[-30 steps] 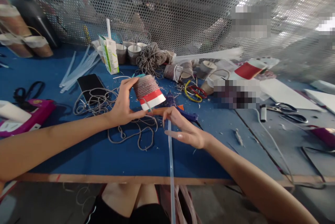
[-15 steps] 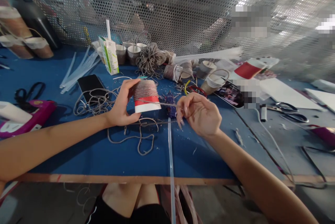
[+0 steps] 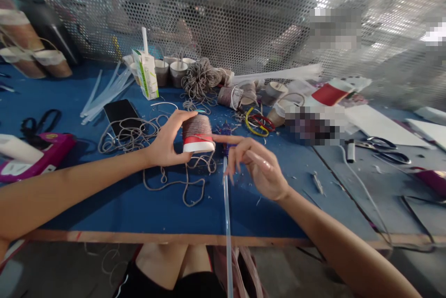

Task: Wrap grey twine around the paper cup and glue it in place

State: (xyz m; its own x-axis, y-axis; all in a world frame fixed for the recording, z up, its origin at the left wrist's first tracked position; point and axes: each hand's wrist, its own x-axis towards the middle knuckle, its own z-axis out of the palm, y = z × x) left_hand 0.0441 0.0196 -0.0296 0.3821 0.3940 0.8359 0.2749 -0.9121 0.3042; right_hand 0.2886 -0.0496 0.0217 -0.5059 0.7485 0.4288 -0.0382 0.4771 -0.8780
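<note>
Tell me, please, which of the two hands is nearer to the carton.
Left. The left hand, around the cup, is in front of the carton, slightly right; the right hand is farther right and closer to the table edge.

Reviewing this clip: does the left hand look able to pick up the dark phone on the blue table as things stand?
Probably not right away: the left hand is holding the cord-wound cup, and loops of loose grey cord lie across the near part of the phone.

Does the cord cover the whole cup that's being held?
No: the cup in the left hand shows red and white below the wound cord.
</note>
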